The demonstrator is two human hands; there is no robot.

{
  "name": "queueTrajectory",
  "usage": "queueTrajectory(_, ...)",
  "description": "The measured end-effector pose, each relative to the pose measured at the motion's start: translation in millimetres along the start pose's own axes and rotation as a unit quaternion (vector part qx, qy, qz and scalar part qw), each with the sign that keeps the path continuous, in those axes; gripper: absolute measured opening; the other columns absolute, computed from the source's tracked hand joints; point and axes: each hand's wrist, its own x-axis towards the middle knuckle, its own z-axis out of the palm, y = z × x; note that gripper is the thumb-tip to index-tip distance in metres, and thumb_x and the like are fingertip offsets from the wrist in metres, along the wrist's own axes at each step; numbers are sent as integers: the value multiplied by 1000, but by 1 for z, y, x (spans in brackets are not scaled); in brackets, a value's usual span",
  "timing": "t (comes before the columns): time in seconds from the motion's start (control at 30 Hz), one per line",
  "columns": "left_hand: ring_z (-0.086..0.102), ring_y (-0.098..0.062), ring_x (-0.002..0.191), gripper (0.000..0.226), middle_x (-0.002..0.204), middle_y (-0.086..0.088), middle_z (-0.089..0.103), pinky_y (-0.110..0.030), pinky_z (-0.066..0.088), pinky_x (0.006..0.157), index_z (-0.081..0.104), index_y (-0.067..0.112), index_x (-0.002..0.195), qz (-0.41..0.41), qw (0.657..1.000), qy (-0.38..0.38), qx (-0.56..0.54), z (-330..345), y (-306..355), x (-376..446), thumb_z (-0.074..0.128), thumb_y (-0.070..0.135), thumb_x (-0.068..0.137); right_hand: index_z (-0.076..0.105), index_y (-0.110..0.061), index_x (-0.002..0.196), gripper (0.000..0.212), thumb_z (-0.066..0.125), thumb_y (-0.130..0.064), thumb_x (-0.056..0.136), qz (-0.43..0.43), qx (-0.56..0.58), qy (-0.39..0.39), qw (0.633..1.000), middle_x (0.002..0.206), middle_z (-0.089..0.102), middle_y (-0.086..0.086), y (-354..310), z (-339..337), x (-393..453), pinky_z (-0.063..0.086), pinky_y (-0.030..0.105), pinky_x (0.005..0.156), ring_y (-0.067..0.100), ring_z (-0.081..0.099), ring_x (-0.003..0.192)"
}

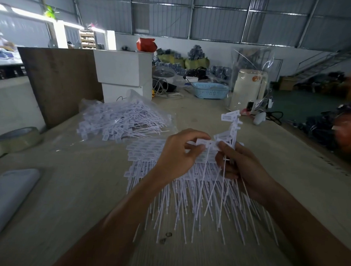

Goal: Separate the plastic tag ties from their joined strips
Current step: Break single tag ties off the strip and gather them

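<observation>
At the left edge lies a roll of tape [18, 137], with a pale folded pouch [9, 196] below it at lower left. Above centre-left, a clear bag of tag ties [119, 121] spills open, probably stock awaiting work. In the middle, a flat pile of ties [168, 192] fans its tails toward the viewer, likely for orderly stacking. The left hand [180, 155] pinches one tag head while the right hand [241, 167] grips the joined strip [230, 126], upright above it, seemingly to snap a tie free. At upper right stands a cream kettle [248, 87]. No writing is legible.
</observation>
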Motion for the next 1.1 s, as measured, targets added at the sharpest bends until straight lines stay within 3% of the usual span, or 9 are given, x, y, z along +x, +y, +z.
queueTrajectory(0.23, 64, -4, 89, 24, 105, 6, 70, -24, 56, 77, 73, 14, 109, 48, 998, 16, 47, 4, -8, -1, 73, 7, 86, 55, -17, 90, 10, 58, -21, 99, 3, 32, -12, 999, 64, 47, 2, 0, -3, 0, 27, 18, 39, 8, 25, 47)
queueTrajectory(0.63, 60, 2, 87, 17, 104, 2, 72, -10, 47, 77, 73, 12, 109, 56, 994, -1, 91, 1, -8, 0, 65, 15, 94, 52, -16, 97, 12, 57, -26, 100, -25, -41, 8, 999, 66, 44, 1, 1, -2, -1, 26, 23, 45, 16, 24, 58)
queueTrajectory(0.73, 57, 9, 76, 14, 90, 5, 72, -7, 41, 71, 74, 10, 99, 40, 995, -3, 90, 1, -5, 0, 61, 13, 96, 56, -20, 95, 11, 59, -29, 99, -39, -67, 8, 997, 66, 42, 1, 3, -1, 0, 28, 24, 46, 17, 25, 58)
queueTrajectory(0.87, 54, -9, 51, 25, 58, 3, 61, -20, 41, 56, 65, 14, 73, -27, 998, 5, 48, 4, -3, -2, 57, 13, 97, 59, -26, 111, 21, 65, -36, 94, -82, -117, 12, 990, 62, 38, 2, 5, 3, 0, 29, 24, 45, 11, 31, 50)
queueTrajectory(0.97, 51, -6, 48, 25, 55, 8, 56, -13, 38, 56, 65, 23, 74, -10, 1000, 13, 19, -1, -1, 0, 60, 12, 96, 61, -23, 98, 15, 65, -37, 93, -60, -68, 7, 996, 64, 41, 2, 5, 3, 0, 28, 23, 43, 12, 28, 51)
queueTrajectory(1.1, 51, -3, 49, 16, 60, 9, 60, -16, 42, 54, 73, 13, 88, -48, 997, 10, -56, -1, -1, 1, 61, 15, 97, 60, -26, 81, 18, 63, -35, 97, -49, -18, 3, 999, 63, 44, -1, 3, 5, -1, 28, 21, 42, 10, 27, 49)
